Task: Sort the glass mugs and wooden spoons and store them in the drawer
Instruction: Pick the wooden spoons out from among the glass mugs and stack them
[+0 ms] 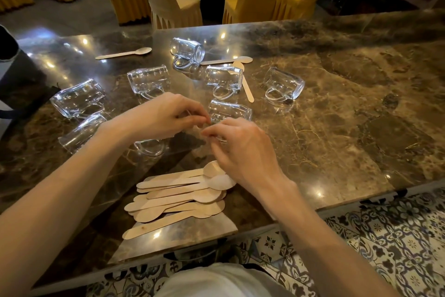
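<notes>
- Hovering over the marble table [337, 109], the left hand [163, 113] and right hand [240, 150] meet near the middle, fingertips nearly touching.
- Both hands are curled, thumb pinched toward the forefingers; whether anything sits in either pinch cannot be told.
- A pile of wooden spoons [178, 198] lies at the near edge of the table, just below the right hand, handles pointing left.
- Glass mugs lie on their sides across the table: one at far left [77, 99], one under the left forearm [79, 133], one behind the left hand [148, 80], one at the back [186, 50], one in the centre [224, 78], one just beyond the fingertips [230, 111], one on the right [284, 83].
- A mug handle [150, 147] shows beneath the left wrist.
- Loose spoons lie among them: one far left [124, 53], one behind the centre mug [227, 60], one partly under that mug [245, 85].
</notes>
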`<state>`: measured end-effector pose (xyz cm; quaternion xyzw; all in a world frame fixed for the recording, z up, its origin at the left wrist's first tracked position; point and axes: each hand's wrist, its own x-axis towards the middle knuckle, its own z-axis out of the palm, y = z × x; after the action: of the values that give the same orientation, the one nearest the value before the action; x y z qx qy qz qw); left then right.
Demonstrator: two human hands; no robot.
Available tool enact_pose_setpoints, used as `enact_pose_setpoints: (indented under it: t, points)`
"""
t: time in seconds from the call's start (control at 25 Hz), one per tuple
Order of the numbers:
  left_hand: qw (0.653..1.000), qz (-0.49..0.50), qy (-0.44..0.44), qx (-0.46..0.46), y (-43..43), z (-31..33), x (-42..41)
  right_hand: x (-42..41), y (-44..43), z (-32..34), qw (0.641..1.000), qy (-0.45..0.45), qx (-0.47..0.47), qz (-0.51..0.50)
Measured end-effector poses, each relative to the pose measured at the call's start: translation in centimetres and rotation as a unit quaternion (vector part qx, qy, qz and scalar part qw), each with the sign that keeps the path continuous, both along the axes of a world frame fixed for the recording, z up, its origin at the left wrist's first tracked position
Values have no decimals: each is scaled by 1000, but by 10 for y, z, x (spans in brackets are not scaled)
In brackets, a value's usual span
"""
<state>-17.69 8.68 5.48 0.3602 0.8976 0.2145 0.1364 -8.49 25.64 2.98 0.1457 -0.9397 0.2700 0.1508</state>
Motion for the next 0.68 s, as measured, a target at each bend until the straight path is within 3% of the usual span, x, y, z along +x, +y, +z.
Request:
enact_pose_setpoints:
  t: [0.36,0.48,0.68]
  points:
    - [993,84,72,48,21,13,-67,-58,50,6,992,-17,-15,-123]
    - [984,109,133,40,30,13,-95,-79,62,4,986,-38,-14,-164]
    - [980,136,149,5,46,5,-133,-108,72,-5,976,-67,11,-208]
